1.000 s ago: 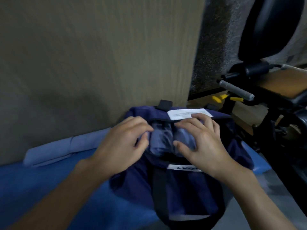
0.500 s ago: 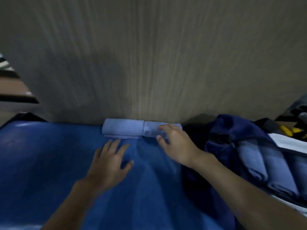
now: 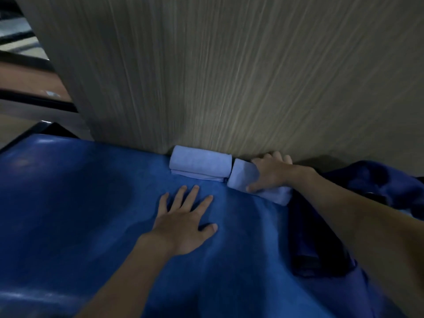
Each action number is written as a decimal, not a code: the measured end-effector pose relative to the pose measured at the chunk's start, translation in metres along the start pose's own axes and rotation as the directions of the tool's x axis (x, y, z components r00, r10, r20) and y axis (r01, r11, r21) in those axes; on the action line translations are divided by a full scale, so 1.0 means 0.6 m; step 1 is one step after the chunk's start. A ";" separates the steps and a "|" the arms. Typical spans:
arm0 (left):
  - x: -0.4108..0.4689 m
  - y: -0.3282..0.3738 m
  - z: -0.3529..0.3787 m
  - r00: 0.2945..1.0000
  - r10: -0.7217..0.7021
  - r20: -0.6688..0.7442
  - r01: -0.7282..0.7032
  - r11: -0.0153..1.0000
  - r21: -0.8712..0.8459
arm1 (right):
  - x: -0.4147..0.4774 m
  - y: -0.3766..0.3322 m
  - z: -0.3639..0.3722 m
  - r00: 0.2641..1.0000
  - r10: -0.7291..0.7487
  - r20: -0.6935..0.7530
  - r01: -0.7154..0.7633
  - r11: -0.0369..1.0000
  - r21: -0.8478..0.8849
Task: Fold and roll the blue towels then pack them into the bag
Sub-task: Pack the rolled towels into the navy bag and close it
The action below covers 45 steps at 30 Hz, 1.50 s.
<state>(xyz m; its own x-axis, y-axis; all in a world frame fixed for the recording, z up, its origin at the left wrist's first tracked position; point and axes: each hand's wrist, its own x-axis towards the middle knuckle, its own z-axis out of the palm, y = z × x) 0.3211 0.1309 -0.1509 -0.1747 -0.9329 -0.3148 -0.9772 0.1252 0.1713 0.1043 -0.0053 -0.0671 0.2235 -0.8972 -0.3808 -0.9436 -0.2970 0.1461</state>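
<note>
We work on a wide blue padded surface [image 3: 80, 214] that runs up to a wood-grain panel [image 3: 229, 76]. The dark blue bag [image 3: 376, 180] slumps at its right edge, its inside hidden from us, so we cannot say how much is packed. Two pale towels lie rolled, end to end against the panel: the left roll [image 3: 200, 162] untouched, the right roll [image 3: 243, 177] skewed toward the bag. Our right hand [image 3: 270, 173] grips that roll, thumb near side, fingers curled over the far side. Our left hand [image 3: 183, 223] rests flat, fingers spread, holding nothing. We judge the rolling done for these two, and both are still to be packed.
</note>
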 end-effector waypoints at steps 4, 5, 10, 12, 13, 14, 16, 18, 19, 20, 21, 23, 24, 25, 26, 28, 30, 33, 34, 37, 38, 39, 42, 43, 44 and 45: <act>0.001 0.002 0.002 1.000 -0.001 -0.017 0.001 1.000 -0.018 | 0.007 0.007 0.013 0.997 -0.002 0.080 -0.013 0.982 0.190; 0.000 0.003 0.003 1.000 -0.001 -0.025 0.000 1.000 -0.018 | 0.007 0.006 0.017 0.998 -0.003 0.066 -0.015 0.964 0.267; -0.005 0.020 -0.012 0.990 -0.031 -0.134 0.016 0.993 -0.114 | -0.028 0.010 0.004 0.981 0.144 -0.133 -0.023 0.759 0.651; -0.007 0.044 -0.029 0.952 -0.024 -0.305 -0.058 0.965 -0.257 | -0.064 0.013 -0.016 0.960 0.205 -0.190 0.041 0.570 0.821; -0.010 0.061 -0.041 0.919 -0.021 -0.394 -0.143 0.913 -0.382 | -0.090 0.012 -0.026 0.950 0.216 -0.225 0.103 0.465 0.880; -0.013 0.082 -0.055 0.894 -0.031 -0.447 -0.237 0.815 -0.529 | -0.121 0.008 -0.037 0.942 0.212 -0.260 0.171 0.364 0.916; -0.028 0.129 -0.087 0.897 -0.062 -0.437 -0.346 0.515 -0.784 | -0.183 0.001 -0.054 0.936 0.194 -0.295 0.255 0.203 0.945; -0.042 0.170 -0.117 0.908 -0.036 -0.418 -0.396 0.255 -0.882 | -0.237 0.006 -0.061 0.936 0.185 -0.301 0.295 0.058 0.954; -0.047 0.188 -0.129 0.903 0.016 -0.429 -0.425 0.179 -0.888 | -0.261 0.014 -0.063 0.934 0.182 -0.306 0.313 -0.008 0.950; -0.052 0.205 -0.138 0.896 0.088 -0.435 -0.443 0.134 -0.886 | -0.285 0.021 -0.063 0.935 0.184 -0.304 0.319 -0.061 0.946; -0.058 0.224 -0.146 0.888 0.160 -0.431 -0.451 0.117 -0.885 | -0.305 0.032 -0.060 0.935 0.185 -0.304 0.325 -0.095 0.941; -0.070 0.260 -0.155 0.873 0.240 -0.425 -0.463 0.133 -0.876 | -0.342 0.053 -0.051 0.929 0.204 -0.309 0.341 -0.152 0.928; -0.076 0.279 -0.159 0.864 0.254 -0.434 -0.478 0.148 -0.866 | -0.360 0.065 -0.045 0.921 0.230 -0.315 0.358 -0.176 0.917; -0.082 0.298 -0.164 0.855 0.260 -0.449 -0.496 0.160 -0.853 | -0.374 0.078 -0.037 0.906 0.266 -0.329 0.383 -0.189 0.904; -0.086 0.317 -0.169 0.847 0.264 -0.462 -0.512 0.173 -0.841 | -0.387 0.092 -0.029 0.888 0.302 -0.347 0.414 -0.194 0.889; -0.093 0.354 -0.179 0.838 0.277 -0.471 -0.527 0.185 -0.829 | -0.411 0.122 -0.007 0.845 0.371 -0.385 0.477 -0.197 0.857; -0.100 0.390 -0.188 0.831 0.298 -0.470 -0.529 0.160 -0.834 | -0.435 0.152 0.019 0.783 0.433 -0.446 0.554 -0.160 0.817; -0.110 0.448 -0.195 0.825 0.350 -0.443 -0.513 0.135 -0.848 | -0.466 0.191 0.052 0.673 0.469 -0.571 0.647 0.001 0.763; -0.111 0.467 -0.194 0.820 0.381 -0.427 -0.510 0.146 -0.848 | -0.475 0.202 0.060 0.646 0.488 -0.587 0.658 0.035 0.753; -0.099 0.514 -0.189 0.781 0.473 -0.408 -0.558 0.235 -0.796 | -0.497 0.241 0.086 0.562 0.568 -0.601 0.670 0.113 0.734; -0.088 0.524 -0.186 0.758 0.464 -0.458 -0.626 0.322 -0.710 | -0.503 0.255 0.095 0.545 0.594 -0.592 0.656 0.138 0.742; -0.074 0.530 -0.183 0.721 0.447 -0.530 -0.693 0.442 -0.569 | -0.509 0.271 0.106 0.535 0.617 -0.576 0.631 0.161 0.759; -0.030 0.534 -0.182 0.588 0.524 -0.616 -0.691 0.721 -0.046 | -0.523 0.312 0.140 0.533 0.671 -0.515 0.566 0.169 0.807; -0.017 0.533 -0.181 0.577 0.580 -0.575 -0.666 0.742 0.079 | -0.526 0.321 0.149 0.543 0.673 -0.503 0.559 0.157 0.814; -0.007 0.532 -0.179 0.581 0.626 -0.521 -0.645 0.744 0.174 | -0.529 0.326 0.157 0.559 0.667 -0.492 0.556 0.139 0.820; 0.004 0.531 -0.176 0.587 0.658 -0.472 -0.630 0.738 0.244 | -0.531 0.330 0.163 0.578 0.659 -0.482 0.555 0.116 0.824</act>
<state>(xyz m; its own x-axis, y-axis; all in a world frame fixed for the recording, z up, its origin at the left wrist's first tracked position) 0.0223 0.1330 0.0018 -0.6883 -0.6250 0.3683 -0.6401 0.7621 0.0970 -0.1774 0.2535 -0.0060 -0.3748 -0.8714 0.3164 -0.1868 -0.2633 -0.9465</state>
